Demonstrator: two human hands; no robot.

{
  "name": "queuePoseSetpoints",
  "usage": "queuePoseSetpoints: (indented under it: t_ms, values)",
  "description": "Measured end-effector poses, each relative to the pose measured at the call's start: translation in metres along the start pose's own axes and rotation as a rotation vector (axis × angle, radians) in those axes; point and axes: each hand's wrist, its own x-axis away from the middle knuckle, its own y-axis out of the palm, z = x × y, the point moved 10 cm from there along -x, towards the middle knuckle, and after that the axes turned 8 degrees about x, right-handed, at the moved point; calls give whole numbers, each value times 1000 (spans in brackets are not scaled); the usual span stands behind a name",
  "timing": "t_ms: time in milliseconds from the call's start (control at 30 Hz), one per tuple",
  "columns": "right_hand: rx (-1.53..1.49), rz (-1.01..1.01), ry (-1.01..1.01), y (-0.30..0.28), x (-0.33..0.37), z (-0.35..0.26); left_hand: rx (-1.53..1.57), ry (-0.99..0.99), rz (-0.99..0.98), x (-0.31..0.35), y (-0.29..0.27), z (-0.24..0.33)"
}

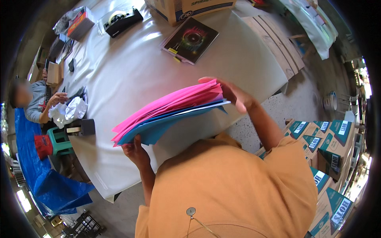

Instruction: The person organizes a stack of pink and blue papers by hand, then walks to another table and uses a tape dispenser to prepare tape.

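A thick stack of pink and blue paper sheets [170, 109] is held up over the near part of the table, its pink sheets on the far side, the blue ones nearer me. A white edge shows among the blue at the right end. My left hand [135, 150] grips the lower left end, thumb on the blue side and the other fingers mostly hidden behind. At the right end, my right hand [236, 95] has its fingers stretched along the pink upper corner. Its thumb points down, apart from the sheets.
A dark-covered notebook [190, 39] lies beyond the stack on the covered table [131, 71]. Farther back are a tape dispenser [123, 22] and a cardboard box [186, 10]. A person [35, 99] sits left, handling crumpled white paper [71, 111]. Stacked cartons [331, 158] stand right.
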Motion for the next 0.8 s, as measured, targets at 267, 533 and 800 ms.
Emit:
queuePoseSetpoints:
  t_ms: [267, 533, 800]
  values:
    - [295, 544, 44, 0, 31, 30, -64, -118, -180, 10, 3, -25]
    - [295, 578, -33, 1, 40, 25, -133, -111, -283, 5, -10, -28]
    - [514, 779, -363, 14, 51, -33, -39, -148, -214, 14, -16, -36]
